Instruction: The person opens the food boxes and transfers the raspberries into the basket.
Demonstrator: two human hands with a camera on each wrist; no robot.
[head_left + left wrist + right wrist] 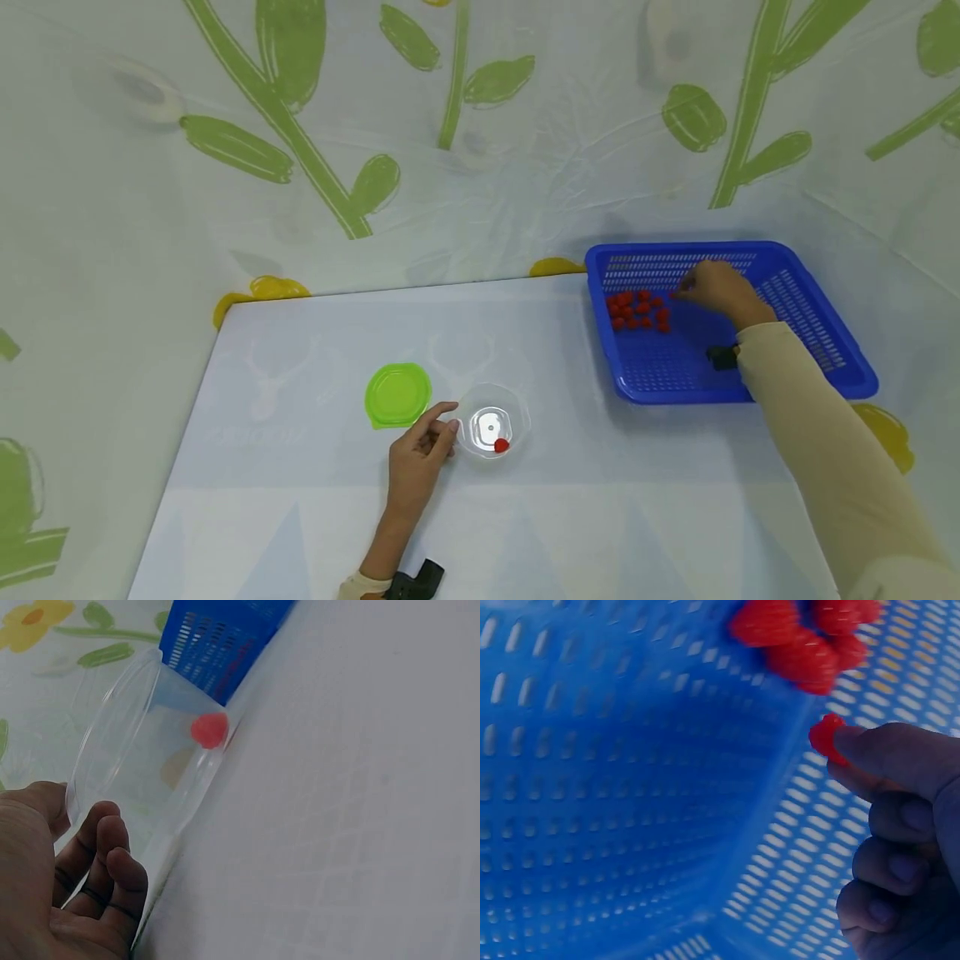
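A clear plastic bowl (480,400) stands on the white table, with one small red berry (501,446) inside. My left hand (420,458) is at the bowl's left rim, where a fingertip meets the edge in the left wrist view; the other fingers are curled beside the wall. Over the blue basket (667,392), my right hand (716,289) pinches another red berry (826,738) between thumb and index finger, the remaining fingers folded. Several red berries (626,310) lie in the basket's left part, seen close in the right wrist view as a red cluster (802,656).
A bright green lid (398,395) lies flat on the table, left of the bowl and behind my left hand. The perforated basket sits at the table's back right. White sheeting (480,208) with green leaf prints rises behind the table.
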